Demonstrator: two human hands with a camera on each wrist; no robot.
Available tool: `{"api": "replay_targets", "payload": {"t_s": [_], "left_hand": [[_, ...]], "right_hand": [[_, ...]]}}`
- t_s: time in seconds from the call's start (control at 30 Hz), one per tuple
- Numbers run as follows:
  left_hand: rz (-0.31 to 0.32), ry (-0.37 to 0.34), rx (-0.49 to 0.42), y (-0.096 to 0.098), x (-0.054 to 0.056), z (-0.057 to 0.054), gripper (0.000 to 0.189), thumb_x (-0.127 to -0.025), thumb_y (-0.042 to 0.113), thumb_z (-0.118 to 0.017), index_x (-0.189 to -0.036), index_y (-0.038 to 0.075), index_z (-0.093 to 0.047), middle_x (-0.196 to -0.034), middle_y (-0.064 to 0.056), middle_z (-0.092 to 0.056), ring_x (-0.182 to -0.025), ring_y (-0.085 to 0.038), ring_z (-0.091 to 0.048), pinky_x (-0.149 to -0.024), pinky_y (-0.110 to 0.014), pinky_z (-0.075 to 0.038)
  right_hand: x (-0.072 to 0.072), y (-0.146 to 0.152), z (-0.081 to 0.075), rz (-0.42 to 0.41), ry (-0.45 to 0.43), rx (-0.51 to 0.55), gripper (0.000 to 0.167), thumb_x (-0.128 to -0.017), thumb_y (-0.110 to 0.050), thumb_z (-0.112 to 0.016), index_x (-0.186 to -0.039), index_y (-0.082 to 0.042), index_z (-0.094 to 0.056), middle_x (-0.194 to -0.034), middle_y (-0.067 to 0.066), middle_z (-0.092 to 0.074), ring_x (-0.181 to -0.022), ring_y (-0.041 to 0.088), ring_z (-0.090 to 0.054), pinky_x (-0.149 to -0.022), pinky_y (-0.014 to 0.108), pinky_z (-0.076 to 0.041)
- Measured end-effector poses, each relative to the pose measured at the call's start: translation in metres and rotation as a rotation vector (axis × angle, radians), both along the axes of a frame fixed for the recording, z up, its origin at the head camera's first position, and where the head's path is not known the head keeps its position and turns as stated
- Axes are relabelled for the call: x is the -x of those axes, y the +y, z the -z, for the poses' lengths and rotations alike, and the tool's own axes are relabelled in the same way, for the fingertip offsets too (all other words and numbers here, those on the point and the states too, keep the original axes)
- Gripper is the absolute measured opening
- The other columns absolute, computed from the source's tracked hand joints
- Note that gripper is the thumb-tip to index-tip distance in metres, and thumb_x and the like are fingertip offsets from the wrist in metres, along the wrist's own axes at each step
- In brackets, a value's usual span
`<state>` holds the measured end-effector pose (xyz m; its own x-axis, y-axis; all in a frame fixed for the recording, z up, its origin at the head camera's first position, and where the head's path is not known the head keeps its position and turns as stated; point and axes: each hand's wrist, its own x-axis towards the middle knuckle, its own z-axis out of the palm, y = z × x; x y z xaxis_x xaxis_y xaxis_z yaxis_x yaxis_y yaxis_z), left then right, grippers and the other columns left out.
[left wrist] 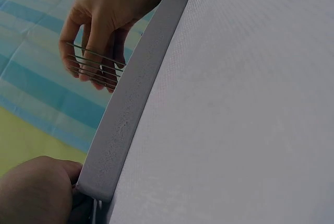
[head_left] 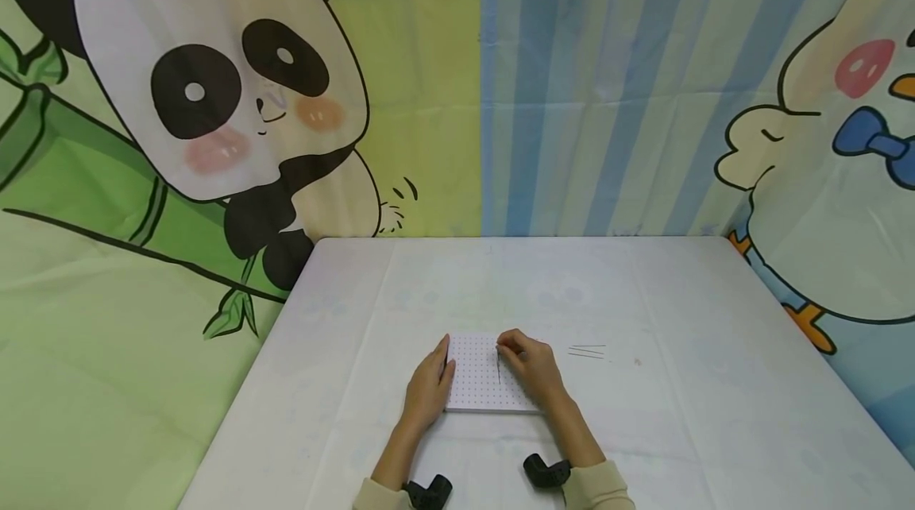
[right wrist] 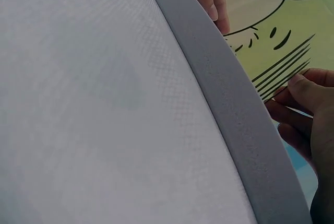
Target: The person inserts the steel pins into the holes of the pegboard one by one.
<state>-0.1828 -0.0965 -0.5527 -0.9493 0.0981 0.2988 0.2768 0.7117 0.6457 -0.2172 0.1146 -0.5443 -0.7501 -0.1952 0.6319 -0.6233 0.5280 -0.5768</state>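
Observation:
A white board [head_left: 475, 387] dotted with a grid of small holes lies on the table. My left hand [head_left: 427, 387] grips its left edge, the thumb along the top. Several thin dark rods [right wrist: 284, 66] stand up from the board in a row, seen also as parallel rods [left wrist: 94, 63] in the left wrist view. At the end of that row my right hand [head_left: 532, 365] pinches one thin rod [head_left: 498, 367] between thumb and forefinger. Whether its lower end sits in a hole cannot be made out.
To the right of the board a few more thin rods [head_left: 588, 350] lie on the white table [head_left: 686, 415]. Behind the table hangs a cartoon-printed curtain [head_left: 429, 97]. Black wrist cameras [head_left: 546, 472] sit on both forearms.

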Motion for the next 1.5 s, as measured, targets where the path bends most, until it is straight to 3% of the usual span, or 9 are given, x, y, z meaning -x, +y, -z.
{"api": "replay_targets", "payload": {"t_s": [0.53,0.87,1.13,1.23,1.5], "left_hand": [[-0.001,-0.006,-0.006,0.000,-0.001,0.000,0.049,-0.096,0.019,-0.050,-0.140,0.002,-0.036,-0.139,-0.014,-0.043,-0.125,-0.030,-0.042,-0.103,-0.043,-0.035],[-0.004,-0.032,-0.003,0.000,-0.001,0.001,0.050,-0.097,0.023,-0.048,-0.142,0.005,-0.035,-0.140,-0.013,-0.042,-0.127,-0.029,-0.041,-0.104,-0.043,-0.034],[-0.004,-0.021,-0.007,0.000,-0.001,0.002,0.050,-0.097,0.021,-0.049,-0.141,0.003,-0.035,-0.140,-0.013,-0.042,-0.126,-0.029,-0.041,-0.104,-0.043,-0.034],[0.001,-0.030,-0.016,0.000,-0.001,0.001,0.050,-0.097,0.021,-0.048,-0.141,0.003,-0.035,-0.140,-0.013,-0.041,-0.127,-0.029,-0.040,-0.105,-0.043,-0.033],[0.012,-0.024,-0.024,-0.001,0.000,0.002,0.050,-0.097,0.021,-0.049,-0.141,0.002,-0.035,-0.140,-0.013,-0.041,-0.127,-0.030,-0.040,-0.105,-0.043,-0.033]], "right_hand": [[-0.001,-0.005,0.001,0.057,0.047,-0.073,0.013,-0.083,-0.013,-0.069,-0.092,-0.019,-0.063,-0.077,-0.012,-0.065,-0.067,-0.002,-0.058,-0.057,0.018,-0.050],[-0.007,0.000,0.001,0.073,-0.024,-0.084,0.021,-0.078,-0.007,-0.073,-0.096,-0.013,-0.064,-0.084,-0.006,-0.067,-0.076,0.004,-0.062,-0.066,0.019,-0.053],[-0.013,0.017,0.002,0.084,-0.021,0.007,0.016,-0.079,-0.007,-0.073,-0.093,-0.013,-0.068,-0.085,-0.008,-0.067,-0.077,0.004,-0.062,-0.067,0.021,-0.053],[-0.015,0.032,0.001,0.124,-0.034,0.053,0.014,-0.080,-0.008,-0.072,-0.092,-0.014,-0.071,-0.087,-0.008,-0.068,-0.077,0.005,-0.062,-0.067,0.024,-0.053],[-0.017,0.079,0.002,0.331,-0.048,0.089,0.010,-0.082,-0.015,-0.071,-0.092,-0.014,-0.073,-0.085,-0.006,-0.069,-0.070,0.008,-0.060,-0.062,0.020,-0.048]]}}
